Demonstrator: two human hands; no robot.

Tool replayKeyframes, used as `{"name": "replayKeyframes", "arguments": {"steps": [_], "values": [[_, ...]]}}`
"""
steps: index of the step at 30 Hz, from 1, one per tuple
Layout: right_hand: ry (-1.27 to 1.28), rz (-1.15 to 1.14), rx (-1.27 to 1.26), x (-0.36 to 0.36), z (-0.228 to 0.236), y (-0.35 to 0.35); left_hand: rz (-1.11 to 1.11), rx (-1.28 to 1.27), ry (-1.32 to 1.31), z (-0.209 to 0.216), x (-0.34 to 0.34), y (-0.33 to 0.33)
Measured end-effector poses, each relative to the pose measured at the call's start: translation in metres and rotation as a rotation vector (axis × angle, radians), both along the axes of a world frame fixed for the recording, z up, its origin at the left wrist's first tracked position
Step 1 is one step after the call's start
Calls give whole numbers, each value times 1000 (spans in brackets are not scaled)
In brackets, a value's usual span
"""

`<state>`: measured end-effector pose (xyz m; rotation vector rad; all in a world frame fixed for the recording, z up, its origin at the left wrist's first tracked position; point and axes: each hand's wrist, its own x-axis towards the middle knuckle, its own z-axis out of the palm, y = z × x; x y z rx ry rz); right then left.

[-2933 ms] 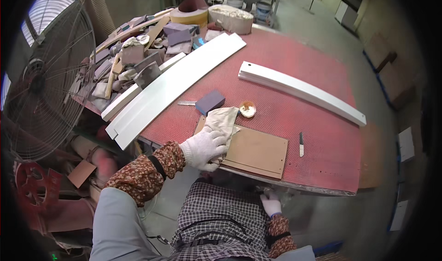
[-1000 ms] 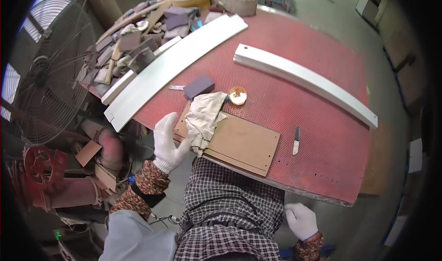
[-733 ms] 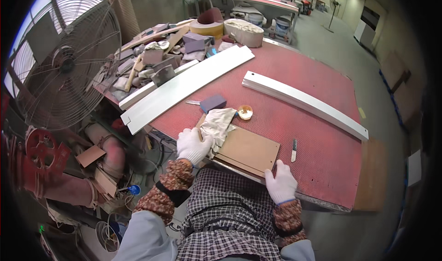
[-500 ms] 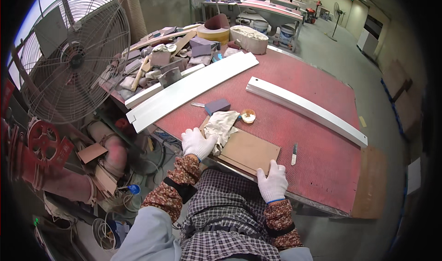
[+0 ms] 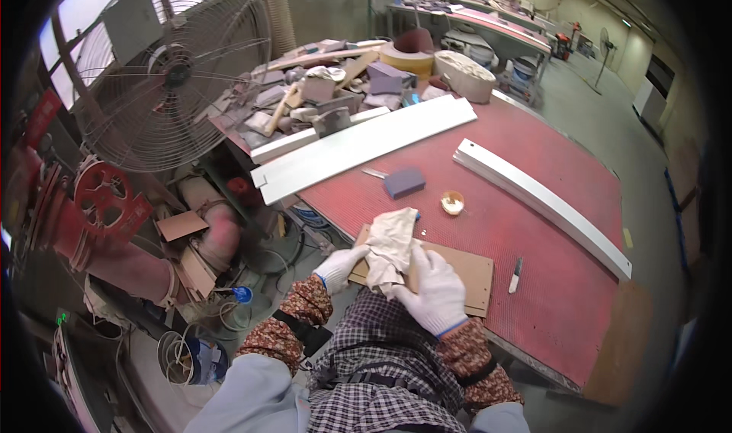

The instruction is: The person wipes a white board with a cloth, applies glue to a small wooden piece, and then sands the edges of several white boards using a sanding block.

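Over the board (image 5: 471,271), left fingers (image 5: 353,257) pinch a creased cream cloth (image 5: 391,242), right fingers (image 5: 435,268) alongside, grip unclear

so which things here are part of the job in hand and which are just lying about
In the job, it seems:
beige cloth, between the left hand and the right hand
brown board, under the cloth

Just lying about, probably:
purple block
small round tub
knife-like tool
wide white board
narrow white bar
heap of blocks and scraps

rag (image 5: 391,242): matt, creased cloth; brown panel (image 5: 471,271): smooth, matt; white board (image 5: 366,152): smooth; red tabletop (image 5: 560,311): textured
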<state>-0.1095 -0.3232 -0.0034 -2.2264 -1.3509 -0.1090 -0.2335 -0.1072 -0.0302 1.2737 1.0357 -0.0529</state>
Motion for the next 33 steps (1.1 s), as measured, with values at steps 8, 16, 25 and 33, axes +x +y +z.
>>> {"name": "replayKeyframes", "arguments": {"steps": [8,16,25,33], "values": [[123,60,-65,40,-18,67,132,-280,-302,-5,-8,2],[929,-151,508,95,25,-14,76,199,-388,95,-72,77],[589,-294,442,41,-49,-52,700,58,-666,110,-19,213],[148,-337,242,35,-53,-39,683,152,-901,123,126,325]]}}
